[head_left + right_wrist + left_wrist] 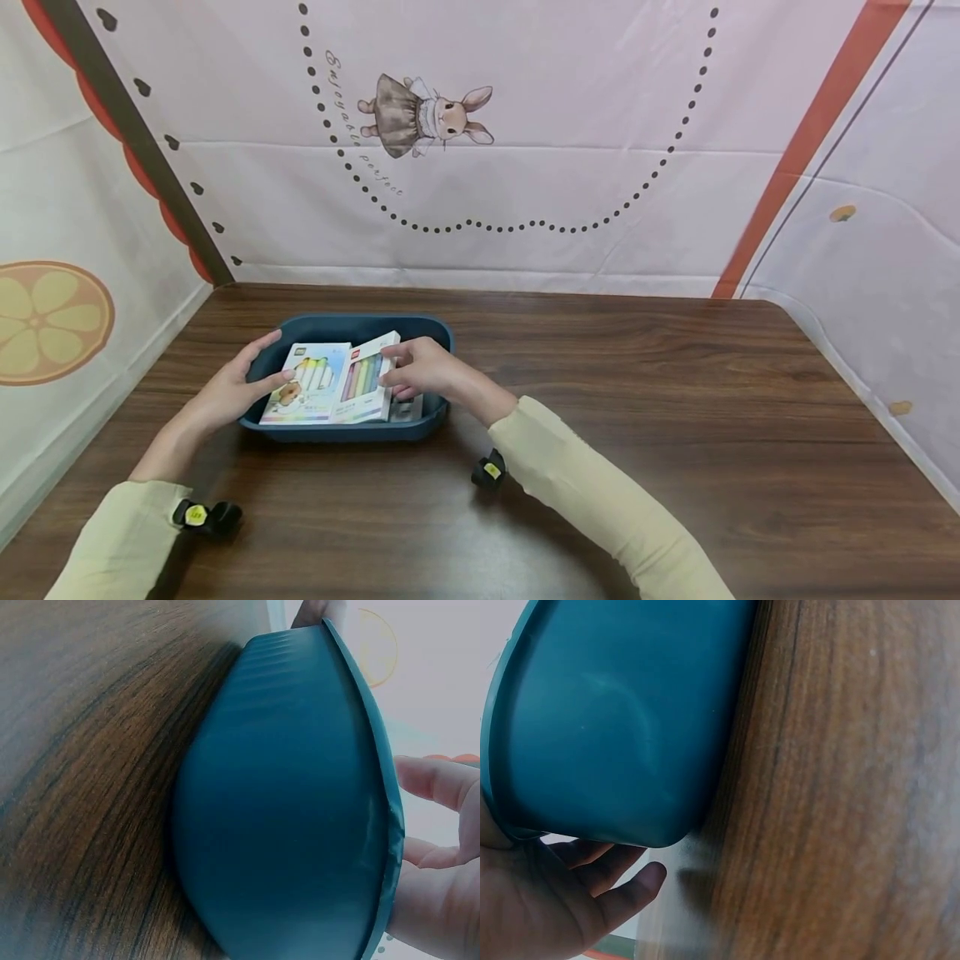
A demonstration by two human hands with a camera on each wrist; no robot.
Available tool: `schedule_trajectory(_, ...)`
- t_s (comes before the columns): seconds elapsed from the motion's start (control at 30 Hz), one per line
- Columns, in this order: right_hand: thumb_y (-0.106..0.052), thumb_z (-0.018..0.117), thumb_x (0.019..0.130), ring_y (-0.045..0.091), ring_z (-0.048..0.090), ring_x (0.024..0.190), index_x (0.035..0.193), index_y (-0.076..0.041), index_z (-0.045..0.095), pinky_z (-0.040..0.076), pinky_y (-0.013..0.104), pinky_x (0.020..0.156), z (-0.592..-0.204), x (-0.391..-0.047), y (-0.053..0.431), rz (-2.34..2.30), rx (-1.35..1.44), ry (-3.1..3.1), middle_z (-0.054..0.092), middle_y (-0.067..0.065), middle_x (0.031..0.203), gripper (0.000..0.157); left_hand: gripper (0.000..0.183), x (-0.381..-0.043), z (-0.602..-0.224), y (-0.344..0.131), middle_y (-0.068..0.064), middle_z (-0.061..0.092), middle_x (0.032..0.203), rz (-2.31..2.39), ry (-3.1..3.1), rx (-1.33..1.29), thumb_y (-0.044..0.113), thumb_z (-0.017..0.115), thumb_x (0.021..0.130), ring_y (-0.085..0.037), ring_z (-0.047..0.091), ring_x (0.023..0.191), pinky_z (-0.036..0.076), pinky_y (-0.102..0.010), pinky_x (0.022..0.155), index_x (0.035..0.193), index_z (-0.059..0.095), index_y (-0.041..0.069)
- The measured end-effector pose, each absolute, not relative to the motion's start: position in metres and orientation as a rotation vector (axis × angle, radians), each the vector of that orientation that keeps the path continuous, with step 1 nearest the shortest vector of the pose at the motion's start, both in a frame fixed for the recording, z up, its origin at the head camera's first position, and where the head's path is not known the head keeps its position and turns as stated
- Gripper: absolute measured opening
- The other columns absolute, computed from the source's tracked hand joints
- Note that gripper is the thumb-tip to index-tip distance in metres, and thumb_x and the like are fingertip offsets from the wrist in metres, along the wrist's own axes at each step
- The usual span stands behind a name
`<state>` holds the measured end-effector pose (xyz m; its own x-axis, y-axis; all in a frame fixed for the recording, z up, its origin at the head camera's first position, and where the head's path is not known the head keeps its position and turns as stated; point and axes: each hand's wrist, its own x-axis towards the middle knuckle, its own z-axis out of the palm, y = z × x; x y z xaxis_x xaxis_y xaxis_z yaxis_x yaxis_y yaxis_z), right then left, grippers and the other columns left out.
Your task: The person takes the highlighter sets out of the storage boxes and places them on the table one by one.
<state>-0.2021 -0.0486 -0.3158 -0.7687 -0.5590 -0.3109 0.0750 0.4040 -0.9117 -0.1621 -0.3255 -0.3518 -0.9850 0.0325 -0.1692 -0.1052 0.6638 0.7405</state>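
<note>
Well — a basket (337, 433) (blue) surrounds white boxes (311, 387).

brown wood table (675, 433) | pale cloth (555, 92) behind, 1 rabbit print (427, 117) | fruit-slice print (48, 323) leftward

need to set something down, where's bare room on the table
Mainly the wooden table between the dark blue tub, right sleeve and patterned cloth. A smaller patch lies before the tub, between the black wrist cameras. The tub is crowded: two coloured-stick boxes, left hand and right hand.
</note>
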Motion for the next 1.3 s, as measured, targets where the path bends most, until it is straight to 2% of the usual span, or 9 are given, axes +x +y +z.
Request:
schedule_trajectory(0.27,-0.005,0.065,0.082,0.015,0.063,0.070,0.135,-0.010,0.045,0.054,0.028,0.068,-0.3193,-0.2016,-0.0512,-1.394,-0.451,2.039,0.059,0.008,0.105,0.057,0.084,-0.1624,-0.3511,-0.3254,-0.029,-0.003,0.148,1.207,2.709,-0.052,0.049,0.051,0.089,-0.054,-0.001,0.130,0.006,-0.074,0.092,0.148,0.000,0.016)
schedule_trajectory(0.53,-0.001,0.069,0.078,0.014,0.062,0.066,0.135,-0.011,0.046,0.054,0.026,0.063,-0.3212,-0.1986,-0.0556,-1.378,-0.446,2.113,0.054,0.013,0.118,0.062,0.085,-0.1628,-0.3517,-0.3258,-0.029,-0.003,0.147,1.196,2.709,-0.048,0.048,0.051,0.089,-0.054,-0.001,0.130,0.008,-0.074,0.092,0.148,-0.001,0.017)
schedule_trajectory(0.8,-0.001,0.071,0.076,0.015,0.061,0.065,0.134,-0.012,0.046,0.054,0.024,0.063,-0.3188,-0.1978,-0.0560,-1.378,-0.437,2.141,0.054,0.012,0.120,0.064,0.083,-0.1626,-0.3524,-0.3269,-0.030,-0.002,0.147,1.212,2.711,-0.010,0.045,0.052,0.089,-0.055,0.001,0.129,0.008,-0.074,0.092,0.148,0.000,0.016)
schedule_trajectory(1.3,0.004,0.069,0.076,0.014,0.061,0.075,0.136,-0.014,0.044,0.054,0.024,0.065,-0.3149,-0.1993,-0.0525,-1.434,-0.428,2.095,0.051,0.012,0.127,0.067,0.085,-0.1629,-0.3507,-0.3258,-0.028,-0.003,0.148,1.204,2.702,-0.045,0.048,0.051,0.089,-0.054,-0.002,0.130,0.007,-0.074,0.093,0.148,-0.001,0.017)
